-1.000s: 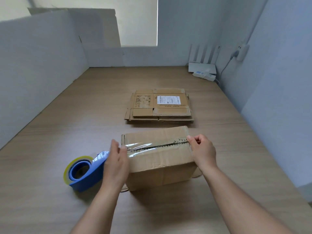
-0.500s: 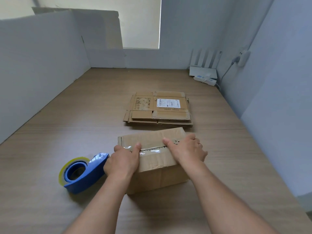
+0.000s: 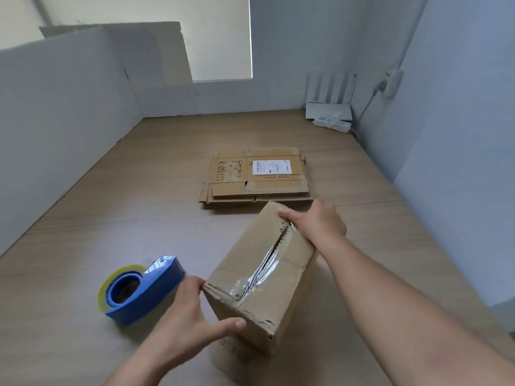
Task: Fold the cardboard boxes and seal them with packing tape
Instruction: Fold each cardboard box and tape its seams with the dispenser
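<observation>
A wooden tabletop [image 3: 139,218] is seen from above, closed in along its left and far edges by tall white panels [image 3: 55,121]; a stack of flattened cardboard boxes [image 3: 278,188] is laid flat around the middle of the tabletop, squared to its edges, with a white printed label [image 3: 271,166] stuck on the uppermost sheet; the folded cardboard box [image 3: 292,274] is placed just in front of that stack, towards the near edge and a little right of centre, turned cornerwise to the edges; whether its base lies flat cannot be told, as the lower part is blurred; its top seam is covered by a wrinkled strip of clear tape [image 3: 262,271] that is carried down over the near end; a white router [image 3: 328,110] with upright antennas is stood in the far right corner, and a power strip [image 3: 333,124] is laid just in front of it; a blue tape dispenser [image 3: 142,291] loaded with a yellowish roll is set on its side near the front edge, just left of the box; the left hand [image 3: 184,324] is spread flat against the near left corner of the box, fingers straight and thumb stretched along the side face, nothing being clasped; the far end of the box is gripped by the right hand [image 3: 317,224], thumb laid on top beside the seam and fingers curled over the far edge
</observation>
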The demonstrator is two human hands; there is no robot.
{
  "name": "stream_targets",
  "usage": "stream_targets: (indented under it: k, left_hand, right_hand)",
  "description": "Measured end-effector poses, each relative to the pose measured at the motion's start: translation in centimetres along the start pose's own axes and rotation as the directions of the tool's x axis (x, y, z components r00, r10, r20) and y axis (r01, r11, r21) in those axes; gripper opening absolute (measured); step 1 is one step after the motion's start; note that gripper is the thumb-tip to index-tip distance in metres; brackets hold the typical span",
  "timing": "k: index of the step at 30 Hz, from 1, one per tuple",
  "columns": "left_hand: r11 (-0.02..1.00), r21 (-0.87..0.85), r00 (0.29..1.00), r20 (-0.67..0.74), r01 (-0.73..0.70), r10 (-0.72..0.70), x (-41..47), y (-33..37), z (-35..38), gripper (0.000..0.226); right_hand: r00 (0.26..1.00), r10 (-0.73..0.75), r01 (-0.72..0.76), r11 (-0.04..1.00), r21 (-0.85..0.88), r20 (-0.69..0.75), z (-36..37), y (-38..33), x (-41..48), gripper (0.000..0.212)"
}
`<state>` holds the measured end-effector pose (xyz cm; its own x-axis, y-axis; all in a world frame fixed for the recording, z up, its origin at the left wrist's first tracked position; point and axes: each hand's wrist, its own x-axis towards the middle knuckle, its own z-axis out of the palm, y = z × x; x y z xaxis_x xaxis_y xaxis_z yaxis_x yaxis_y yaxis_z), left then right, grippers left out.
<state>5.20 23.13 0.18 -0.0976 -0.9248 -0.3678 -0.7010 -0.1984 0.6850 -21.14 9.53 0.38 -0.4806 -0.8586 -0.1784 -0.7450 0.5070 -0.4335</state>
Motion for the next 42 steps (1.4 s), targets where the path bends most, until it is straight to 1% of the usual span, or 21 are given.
stream_targets:
  k: [1, 3, 5, 6, 7, 11, 14, 16, 21, 23, 25, 27, 28, 30, 32, 34, 37, 39, 40, 41, 42]
  left_hand:
    - [1.0, 0.03, 0.998, -0.07, -0.007, 0.009, -0.4, 0.7, 1.1, 0.1]
    - [0.997, 0.077, 0.986, -0.168, 0.011, 0.002, -0.8, 2.2, 2.7, 0.108]
    - [0.991, 0.131, 0.983, -0.18, 0.004, 0.019, -0.8, 3.2, 3.6, 0.126]
    - [0.988, 0.154, 0.985, -0.171, -0.012, 0.038, -0.7, 3.4, 3.9, 0.137]
    - [0.982, 0.186, 0.986, -0.156, -0.028, 0.058, -0.8, 3.6, 4.2, 0.141]
    - [0.961, 0.269, 0.98, -0.161, -0.069, 0.116, -0.8, 4.0, 5.3, 0.137]
    - [0.966, 0.251, 0.976, -0.191, -0.059, 0.109, -0.8, 3.9, 6.0, 0.135]
    - [0.968, 0.246, 0.972, -0.209, -0.049, 0.103, -0.8, 4.0, 6.4, 0.133]
    - [0.975, 0.221, 0.96, -0.277, 0.021, 0.042, -0.5, 4.6, 7.8, 0.122]
    - [0.965, 0.262, 0.949, -0.308, 0.011, 0.072, 0.0, 4.6, 8.1, 0.116]
    - [0.943, 0.326, 0.95, -0.271, -0.059, 0.153, 0.5, 4.4, 7.9, 0.113]
    - [0.915, 0.382, 0.951, -0.213, -0.129, 0.223, 1.0, 3.8, 7.1, 0.104]
    - [0.909, 0.395, 0.949, -0.213, -0.133, 0.232, 1.1, 3.4, 6.7, 0.097]
    - [0.907, 0.409, 0.94, -0.26, -0.099, 0.22, 1.3, 3.0, 6.1, 0.087]
    - [0.901, 0.429, 0.938, -0.281, -0.068, 0.204, 1.3, 3.1, 6.0, 0.084]
    - [0.894, 0.445, 0.942, -0.273, -0.057, 0.196, 1.5, 3.3, 6.0, 0.083]
    - [0.885, 0.463, 0.947, -0.262, -0.047, 0.187, 1.9, 3.2, 5.8, 0.082]
    - [0.894, 0.446, 0.947, -0.267, -0.043, 0.178, 2.2, 3.3, 5.5, 0.081]
    - [0.904, 0.426, 0.949, -0.268, -0.04, 0.168, 2.5, 3.4, 5.4, 0.081]
    - [0.914, 0.405, 0.952, -0.264, -0.039, 0.158, 2.8, 3.5, 5.3, 0.08]
    - [0.92, 0.39, 0.955, -0.255, -0.044, 0.154, 3.2, 3.6, 5.1, 0.079]
  right_hand:
    - [1.0, 0.03, -0.029, 0.999, 0.017, -0.01, 0.2, -0.4, -0.3, 0.105]
    - [0.998, 0.065, -0.064, 0.995, 0.08, -0.013, 0.6, -0.7, -0.8, 0.114]
    - [0.996, 0.092, -0.093, 0.984, 0.15, 0.014, 0.8, -0.2, -1.4, 0.118]
    - [0.995, 0.092, -0.097, 0.98, 0.174, 0.035, 0.9, 0.3, -1.9, 0.117]
    - [0.996, 0.077, -0.086, 0.978, 0.189, 0.054, 1.0, 0.9, -2.6, 0.113]
    - [0.992, -0.083, 0.059, 0.97, 0.238, 0.093, 1.5, 3.4, -7.0, 0.092]
    - [0.96, -0.233, 0.19, 0.951, 0.245, 0.159, 2.0, 4.7, -10.5, 0.073]
    - [0.942, -0.289, 0.237, 0.934, 0.269, 0.173, 2.0, 5.2, -11.7, 0.064]
    - [0.887, -0.375, 0.296, 0.909, 0.294, 0.268, 1.3, 5.9, -12.5, 0.053]
    - [0.862, -0.421, 0.316, 0.882, 0.35, 0.282, 1.4, 6.2, -12.7, 0.05]
    - [0.846, -0.458, 0.345, 0.861, 0.372, 0.275, 1.1, 6.2, -12.1, 0.047]
    - [0.825, -0.484, 0.378, 0.856, 0.353, 0.292, 0.7, 5.8, -10.8, 0.047]
    - [0.806, -0.501, 0.395, 0.852, 0.343, 0.316, 0.5, 5.5, -10.2, 0.05]
    - [0.758, -0.528, 0.423, 0.845, 0.327, 0.383, 0.3, 5.1, -9.4, 0.064]
    - [0.721, -0.549, 0.469, 0.835, 0.287, 0.423, 0.4, 5.0, -8.9, 0.077]
    - [0.709, -0.564, 0.498, 0.825, 0.266, 0.423, 0.5, 5.2, -8.6, 0.08]
    - [0.714, -0.571, 0.52, 0.82, 0.239, 0.405, 0.8, 5.4, -8.4, 0.081]
    - [0.715, -0.609, 0.6, 0.787, 0.146, 0.344, 1.2, 5.4, -8.2, 0.078]
    - [0.701, -0.654, 0.665, 0.743, 0.069, 0.285, 1.4, 5.4, -8.2, 0.074]
    - [0.674, -0.706, 0.723, 0.691, 0.0, 0.219, 1.6, 5.2, -8.3, 0.069]
    - [0.636, -0.758, 0.769, 0.639, -0.031, 0.146, 1.8, 5.0, -8.5, 0.062]
